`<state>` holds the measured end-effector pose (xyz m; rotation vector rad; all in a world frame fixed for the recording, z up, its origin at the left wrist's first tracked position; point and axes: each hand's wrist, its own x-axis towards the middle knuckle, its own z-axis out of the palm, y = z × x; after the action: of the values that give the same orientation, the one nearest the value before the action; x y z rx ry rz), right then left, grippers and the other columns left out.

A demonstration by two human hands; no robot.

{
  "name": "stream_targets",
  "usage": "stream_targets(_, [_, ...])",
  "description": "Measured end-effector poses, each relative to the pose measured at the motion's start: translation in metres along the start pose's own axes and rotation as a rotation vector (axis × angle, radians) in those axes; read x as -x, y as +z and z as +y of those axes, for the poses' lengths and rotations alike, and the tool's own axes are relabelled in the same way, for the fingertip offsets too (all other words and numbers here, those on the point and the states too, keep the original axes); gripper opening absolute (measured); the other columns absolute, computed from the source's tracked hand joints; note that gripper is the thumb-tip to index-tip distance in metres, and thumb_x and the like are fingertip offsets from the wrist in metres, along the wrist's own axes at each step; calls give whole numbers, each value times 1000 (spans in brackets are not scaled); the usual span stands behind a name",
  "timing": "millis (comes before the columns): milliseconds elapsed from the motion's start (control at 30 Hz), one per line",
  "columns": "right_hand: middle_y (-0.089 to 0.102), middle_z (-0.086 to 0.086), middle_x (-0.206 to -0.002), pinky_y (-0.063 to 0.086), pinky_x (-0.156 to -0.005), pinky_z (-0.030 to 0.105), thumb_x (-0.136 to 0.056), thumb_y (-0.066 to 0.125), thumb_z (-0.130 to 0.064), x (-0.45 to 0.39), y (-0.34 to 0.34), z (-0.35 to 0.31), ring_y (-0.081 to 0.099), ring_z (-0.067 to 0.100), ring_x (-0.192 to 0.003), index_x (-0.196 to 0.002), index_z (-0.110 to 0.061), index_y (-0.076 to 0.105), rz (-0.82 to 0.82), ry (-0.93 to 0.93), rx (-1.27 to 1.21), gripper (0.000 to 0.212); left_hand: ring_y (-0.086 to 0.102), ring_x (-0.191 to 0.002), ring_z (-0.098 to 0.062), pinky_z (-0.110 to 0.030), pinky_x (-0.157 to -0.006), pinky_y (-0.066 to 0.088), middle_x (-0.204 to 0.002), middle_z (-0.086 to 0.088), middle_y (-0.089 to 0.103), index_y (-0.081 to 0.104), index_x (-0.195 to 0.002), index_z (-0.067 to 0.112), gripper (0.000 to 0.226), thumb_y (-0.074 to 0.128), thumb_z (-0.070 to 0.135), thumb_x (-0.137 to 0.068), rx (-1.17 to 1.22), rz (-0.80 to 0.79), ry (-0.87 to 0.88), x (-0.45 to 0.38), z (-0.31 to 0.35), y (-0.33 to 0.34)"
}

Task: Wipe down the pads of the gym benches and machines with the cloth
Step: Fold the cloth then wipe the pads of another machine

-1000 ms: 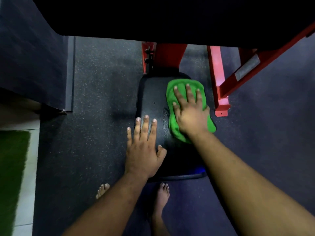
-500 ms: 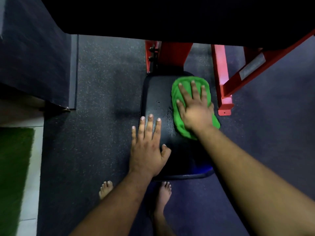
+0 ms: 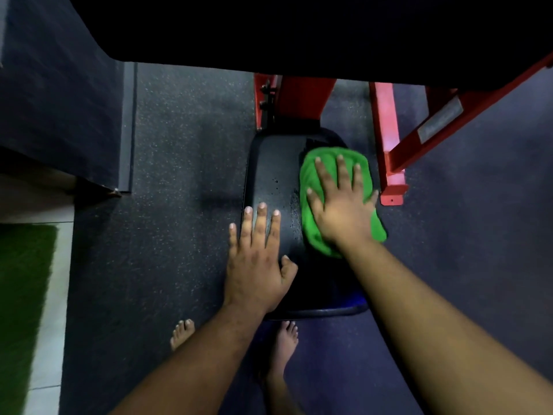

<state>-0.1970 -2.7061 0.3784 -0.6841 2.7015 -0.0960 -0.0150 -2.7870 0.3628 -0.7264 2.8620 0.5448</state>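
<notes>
A black seat pad [image 3: 269,175] of a red-framed machine lies below me, with small wet drops on its middle. A green cloth [image 3: 309,235] is spread on the pad's right half. My right hand [image 3: 341,205] presses flat on the cloth, fingers apart and pointing away from me. My left hand [image 3: 257,259] rests flat and empty on the pad's near left edge, with its thumb on the pad.
The red steel frame [image 3: 389,145] stands right of the pad and behind it. A large dark pad [image 3: 299,25] overhangs the top of the view. My bare feet [image 3: 182,333] are on the speckled rubber floor. Green turf [image 3: 21,295] lies far left.
My right hand has slid the cloth a little back toward me along the pad's right side. My left hand has stayed in place.
</notes>
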Motion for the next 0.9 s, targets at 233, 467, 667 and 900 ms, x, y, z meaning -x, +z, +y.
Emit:
stream_targets(233, [14, -2, -170, 30, -111, 69, -97, 32, -61, 17, 2, -5, 12, 29, -156, -158, -48, 16, 51, -59, 54, 64, -1, -157, -29, -59, -123, 13, -170, -9, 4, 16, -162, 15, 91, 43, 42, -80, 43, 4, -2, -1, -2, 0])
stream_targets(467, [2, -5, -171, 12, -116, 74, -99, 29, -67, 9, -1, -1, -2, 27, -157, -158, -51, 4, 8, 11, 54, 66, 3, -157, -29, -60, -123, 15, -170, -8, 7, 18, -161, 14, 92, 46, 42, -78, 81, 24, 1, 0, -1, 1])
stream_targets(667, [15, -2, -170, 7, -118, 72, -101, 32, -58, -68, -8, -73, 6, 30, -157, -158, -43, 19, -17, -151, 69, 60, -5, -157, -30, -59, -124, 12, -168, -19, -10, -9, -159, 1, 105, 48, 43, -81, 182, 142, -57, 6, -5, 6])
stream_targets(900, [9, -7, -171, 2, -120, 69, -97, 27, -68, -32, -11, -30, 5, 23, -158, -157, -51, 15, -64, -471, 155, 64, 0, -157, -29, -62, -122, 16, -169, -19, -3, 1, -158, -3, 95, 45, 36, -85, 304, 226, -69, 8, -8, 9])
